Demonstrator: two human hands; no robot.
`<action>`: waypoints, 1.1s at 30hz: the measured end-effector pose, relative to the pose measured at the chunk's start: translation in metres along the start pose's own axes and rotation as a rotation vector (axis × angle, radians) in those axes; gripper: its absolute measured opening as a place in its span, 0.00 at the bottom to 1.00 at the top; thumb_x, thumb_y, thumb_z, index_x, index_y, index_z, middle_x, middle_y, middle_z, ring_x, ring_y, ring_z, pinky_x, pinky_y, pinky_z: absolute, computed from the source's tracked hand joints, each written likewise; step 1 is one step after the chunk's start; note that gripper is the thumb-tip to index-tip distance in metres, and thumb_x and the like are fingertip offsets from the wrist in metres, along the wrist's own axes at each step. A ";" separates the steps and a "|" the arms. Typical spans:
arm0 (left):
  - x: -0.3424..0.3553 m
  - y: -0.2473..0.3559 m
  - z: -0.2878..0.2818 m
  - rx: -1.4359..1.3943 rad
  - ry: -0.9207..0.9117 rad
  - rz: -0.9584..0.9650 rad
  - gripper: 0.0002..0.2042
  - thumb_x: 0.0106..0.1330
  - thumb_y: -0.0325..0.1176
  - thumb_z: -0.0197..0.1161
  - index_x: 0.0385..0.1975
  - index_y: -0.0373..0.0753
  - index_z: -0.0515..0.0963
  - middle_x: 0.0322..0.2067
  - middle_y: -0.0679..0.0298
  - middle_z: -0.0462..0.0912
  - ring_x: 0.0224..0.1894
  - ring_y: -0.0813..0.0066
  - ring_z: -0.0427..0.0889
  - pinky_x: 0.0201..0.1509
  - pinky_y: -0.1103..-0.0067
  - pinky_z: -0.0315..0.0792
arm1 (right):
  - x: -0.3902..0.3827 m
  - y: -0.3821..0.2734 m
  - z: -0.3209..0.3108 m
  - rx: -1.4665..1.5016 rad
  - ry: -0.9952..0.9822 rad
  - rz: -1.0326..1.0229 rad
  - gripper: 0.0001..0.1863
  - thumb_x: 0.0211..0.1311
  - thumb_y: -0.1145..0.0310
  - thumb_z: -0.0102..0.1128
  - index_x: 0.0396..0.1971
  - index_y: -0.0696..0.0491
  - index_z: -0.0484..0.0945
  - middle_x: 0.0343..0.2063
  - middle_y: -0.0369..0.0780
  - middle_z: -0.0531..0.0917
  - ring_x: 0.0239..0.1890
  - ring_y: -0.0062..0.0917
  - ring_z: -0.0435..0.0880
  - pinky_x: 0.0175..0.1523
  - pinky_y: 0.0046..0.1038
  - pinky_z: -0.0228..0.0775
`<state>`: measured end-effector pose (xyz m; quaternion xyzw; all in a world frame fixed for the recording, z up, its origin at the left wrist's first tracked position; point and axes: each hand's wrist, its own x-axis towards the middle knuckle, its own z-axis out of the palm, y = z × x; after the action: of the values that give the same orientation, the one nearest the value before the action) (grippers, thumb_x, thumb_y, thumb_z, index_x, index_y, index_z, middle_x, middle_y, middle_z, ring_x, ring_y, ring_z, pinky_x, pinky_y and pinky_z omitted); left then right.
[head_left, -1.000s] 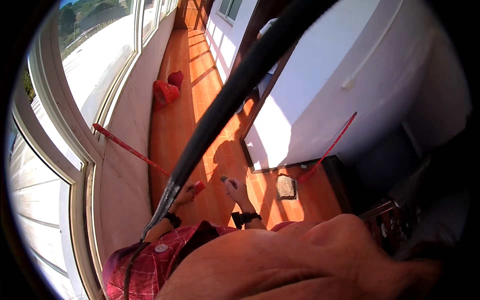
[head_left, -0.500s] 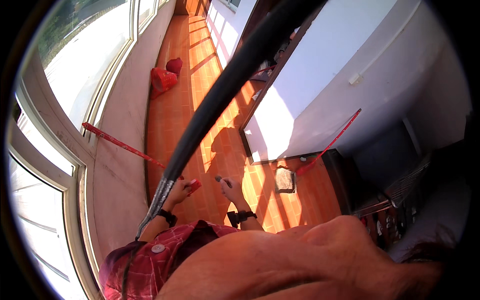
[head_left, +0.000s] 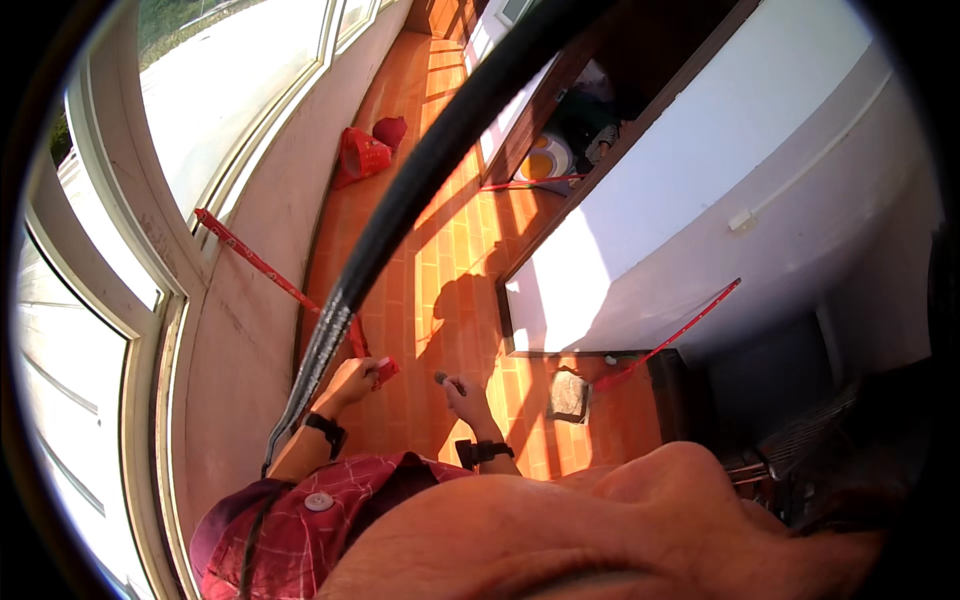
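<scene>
My left hand [head_left: 350, 386] is closed on a small flat red piece [head_left: 387, 373], whose kind I cannot make out. To its right, my right hand [head_left: 466, 400] has its fingers closed round a small dark, round-ended object [head_left: 440, 377], mostly hidden in the grip. The two held things are apart, above the orange tiled floor [head_left: 410, 430]. A red pole [head_left: 255, 263] leans against the window wall beyond my left hand; a thick black cable in front of the view hides part of it.
A pale squarish block [head_left: 569, 396] lies on the floor at right, beside a long red stick [head_left: 690, 320] leaning on the white wall. Farther off are a red bucket-like container [head_left: 364, 155] and a doorway with a basin [head_left: 545, 160]. Dark furniture [head_left: 760, 390] stands at right.
The view has shifted, so the room appears farther right and more of the doorway shows. Both hands keep their grips and have hardly moved.
</scene>
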<state>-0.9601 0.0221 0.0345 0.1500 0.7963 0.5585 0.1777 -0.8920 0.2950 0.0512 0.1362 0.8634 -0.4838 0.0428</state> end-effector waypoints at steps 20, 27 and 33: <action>0.031 -0.027 0.010 -0.022 0.092 -0.158 0.08 0.57 0.28 0.56 0.34 0.36 0.79 0.25 0.52 0.81 0.33 0.53 0.81 0.38 0.66 0.72 | 0.037 0.030 0.009 -0.316 -0.194 -0.155 0.11 0.60 0.65 0.59 0.33 0.58 0.79 0.23 0.43 0.81 0.26 0.29 0.81 0.32 0.29 0.72; 0.015 -0.044 -0.019 0.018 0.189 -0.095 0.09 0.57 0.28 0.57 0.36 0.36 0.80 0.26 0.51 0.81 0.32 0.52 0.81 0.37 0.66 0.73 | 0.055 0.019 0.037 -0.269 -0.337 -0.173 0.14 0.62 0.63 0.58 0.36 0.60 0.80 0.18 0.40 0.79 0.18 0.20 0.77 0.26 0.25 0.69; -0.055 -0.049 -0.056 0.141 0.337 -0.139 0.11 0.54 0.28 0.59 0.37 0.35 0.79 0.29 0.49 0.81 0.33 0.50 0.80 0.38 0.65 0.73 | 0.067 -0.017 0.078 -0.178 -0.540 -0.116 0.14 0.65 0.62 0.55 0.34 0.59 0.80 0.18 0.37 0.78 0.18 0.18 0.77 0.24 0.20 0.70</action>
<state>-0.9386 -0.0647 0.0117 0.0110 0.8604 0.5048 0.0690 -0.9659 0.2339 0.0105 -0.0513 0.8663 -0.4264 0.2550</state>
